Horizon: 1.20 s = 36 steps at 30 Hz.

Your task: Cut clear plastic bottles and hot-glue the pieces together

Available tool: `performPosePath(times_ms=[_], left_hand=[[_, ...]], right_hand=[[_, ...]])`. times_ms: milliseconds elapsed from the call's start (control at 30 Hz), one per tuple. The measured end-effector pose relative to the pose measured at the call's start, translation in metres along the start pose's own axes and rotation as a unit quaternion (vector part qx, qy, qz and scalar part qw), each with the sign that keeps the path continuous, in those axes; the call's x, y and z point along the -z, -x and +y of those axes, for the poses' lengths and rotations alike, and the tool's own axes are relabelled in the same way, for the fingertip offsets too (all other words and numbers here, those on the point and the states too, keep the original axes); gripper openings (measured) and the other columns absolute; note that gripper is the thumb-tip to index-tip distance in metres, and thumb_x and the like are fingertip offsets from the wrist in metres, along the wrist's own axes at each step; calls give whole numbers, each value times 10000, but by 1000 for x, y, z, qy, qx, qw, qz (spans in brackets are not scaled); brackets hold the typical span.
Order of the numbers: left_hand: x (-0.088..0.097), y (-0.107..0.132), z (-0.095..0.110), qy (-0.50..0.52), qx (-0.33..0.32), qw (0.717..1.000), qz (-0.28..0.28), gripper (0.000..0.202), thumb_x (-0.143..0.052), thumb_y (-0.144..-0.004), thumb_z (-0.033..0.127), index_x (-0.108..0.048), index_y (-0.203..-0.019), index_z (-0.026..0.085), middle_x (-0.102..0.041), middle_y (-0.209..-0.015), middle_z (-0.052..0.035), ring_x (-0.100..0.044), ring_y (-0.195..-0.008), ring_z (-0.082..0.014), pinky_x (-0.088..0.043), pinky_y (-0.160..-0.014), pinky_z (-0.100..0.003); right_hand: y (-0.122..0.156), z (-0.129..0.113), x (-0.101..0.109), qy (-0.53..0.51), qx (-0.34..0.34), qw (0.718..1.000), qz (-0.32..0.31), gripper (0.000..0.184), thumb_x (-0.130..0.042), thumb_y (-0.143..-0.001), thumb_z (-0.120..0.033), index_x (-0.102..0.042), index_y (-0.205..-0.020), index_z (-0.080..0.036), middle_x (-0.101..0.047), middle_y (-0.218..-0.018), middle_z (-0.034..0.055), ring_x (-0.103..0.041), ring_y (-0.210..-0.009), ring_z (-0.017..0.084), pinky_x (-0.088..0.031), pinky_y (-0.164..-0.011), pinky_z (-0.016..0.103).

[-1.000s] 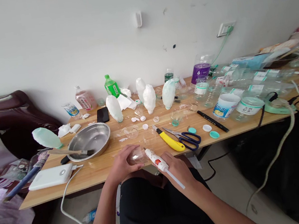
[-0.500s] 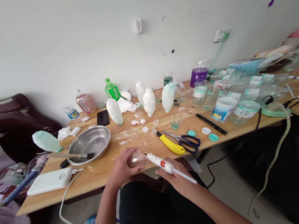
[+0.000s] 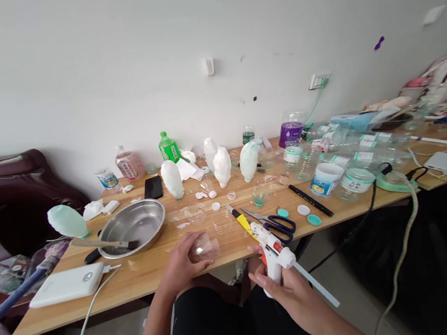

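My left hand [image 3: 184, 261] is wrapped round a clear cut plastic bottle piece [image 3: 204, 248] at the table's front edge. In my right hand [image 3: 284, 286] is a white hot glue gun [image 3: 270, 249], gripped by its handle, with a glue stick [image 3: 317, 285] poking out of its rear. The gun's nozzle points forward, over the yellow utility knife [image 3: 241, 220]. Beside the knife lie dark blue scissors [image 3: 279, 226]. Several white balloon-like forms, one of them a papered form [image 3: 222, 166], stand further back.
A steel bowl [image 3: 149, 228] with a brush [image 3: 105, 243] across it sits left, near a white power bank [image 3: 65, 285]. Clear plastic bottles [image 3: 371, 155] crowd the right side. A black marker [image 3: 310, 200] and bottle caps [image 3: 314, 219] lie in front of them.
My right hand has drawn the glue gun rightward, away from the bottle piece, and turned it so its handle shows. The left hand still holds the piece. The view has tilted up slightly.
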<state>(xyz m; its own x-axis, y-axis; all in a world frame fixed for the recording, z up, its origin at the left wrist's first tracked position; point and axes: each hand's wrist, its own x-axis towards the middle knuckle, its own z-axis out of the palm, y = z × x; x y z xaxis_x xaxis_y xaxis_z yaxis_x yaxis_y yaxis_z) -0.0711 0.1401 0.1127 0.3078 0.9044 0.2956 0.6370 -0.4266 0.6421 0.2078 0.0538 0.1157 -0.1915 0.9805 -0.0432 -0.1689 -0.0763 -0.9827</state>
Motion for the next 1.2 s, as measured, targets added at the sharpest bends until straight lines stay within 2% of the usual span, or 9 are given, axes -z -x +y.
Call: performPosePath(times_ms=[133, 200, 333, 433, 533, 633, 767, 967, 1200], left_hand=[[1, 1, 1, 1, 6, 1000, -1, 611, -797, -728, 384, -560, -1274, 245, -622, -1210, -105, -608, -1105, -276, -489, -963, -419], [1, 1, 1, 3, 7, 1000, -1, 607, -797, -730, 385, -560, -1271, 245, -622, -1208, -104, -607, -1103, -274, -487, -967, -423], [3, 1, 3, 13, 10, 1000, 1, 584, -786, -744, 353, -560, -1271, 244, -620, -1217, -99, -599, -1121, -275, -475, -989, -440], [3, 1, 3, 20, 19, 1000, 8, 562, -777, -745, 325, -568, -1261, 246, -628, -1217, -97, -597, -1136, -282, -468, -1006, -456], [2, 1, 1, 23, 19, 999, 13, 557, -781, -737, 333, -582, -1251, 253, -642, -1209, -93, -610, -1132, -285, -482, -997, -450], [2, 2, -1, 21, 15, 999, 19, 569, -791, -725, 348, -590, -1250, 257, -650, -1211, -95, -620, -1128, -283, -493, -988, -432], [2, 2, 1, 20, 15, 999, 23, 580, -793, -726, 341, -581, -1257, 246, -644, -1212, -100, -614, -1132, -281, -486, -993, -438], [4, 5, 7, 27, 18, 999, 20, 581, -786, -743, 365, -571, -1266, 234, -640, -1211, -101, -611, -1133, -270, -483, -995, -425], [3, 8, 10, 24, 31, 999, 33, 633, -826, -695, 341, -571, -1262, 224, -650, -1227, -102, -608, -1134, -267, -473, -999, -409]], right_hand=[[-1, 1, -9, -125, -12, 990, -71, 515, -662, -883, -422, -465, -1355, -369, -369, -1537, 45, -325, -1427, 267, -429, -1067, 511], [-1, -2, -16, -177, -17, 981, -76, 476, -651, -894, -420, -467, -1329, -362, -307, -1558, 45, -363, -1408, 280, -437, -1050, 533], [2, -8, -30, -207, -53, 976, -31, 442, -686, -852, -455, -506, -1228, -308, -445, -1385, 76, -664, -992, 231, -565, -849, 536], [6, -5, -34, -218, -63, 973, -33, 491, -750, -794, -427, -506, -1204, -309, -534, -1139, 28, -554, -630, 87, -596, -616, 390], [9, 3, -31, -250, -24, 966, -66, 512, -778, -763, -369, -519, -1199, -306, -525, -1071, 10, -520, -638, 84, -550, -577, 305], [9, 5, -27, -254, -18, 960, -116, 504, -707, -823, -383, -489, -1273, -319, -525, -1218, 46, -627, -763, 147, -574, -715, 413], [6, -6, -28, -227, -27, 967, -113, 537, -655, -855, -460, -438, -1319, -297, -506, -1401, 114, -697, -954, 261, -529, -885, 550], [-4, -19, -37, -176, -17, 983, -48, 585, -592, -878, -533, -329, -1361, -331, -450, -1490, 132, -716, -954, 281, -593, -764, 487], [-38, 4, -31, 79, 27, 995, -60, 521, -584, -861, -581, -508, -1188, -182, -711, -966, 96, -544, -479, 111, -443, -418, 249]])
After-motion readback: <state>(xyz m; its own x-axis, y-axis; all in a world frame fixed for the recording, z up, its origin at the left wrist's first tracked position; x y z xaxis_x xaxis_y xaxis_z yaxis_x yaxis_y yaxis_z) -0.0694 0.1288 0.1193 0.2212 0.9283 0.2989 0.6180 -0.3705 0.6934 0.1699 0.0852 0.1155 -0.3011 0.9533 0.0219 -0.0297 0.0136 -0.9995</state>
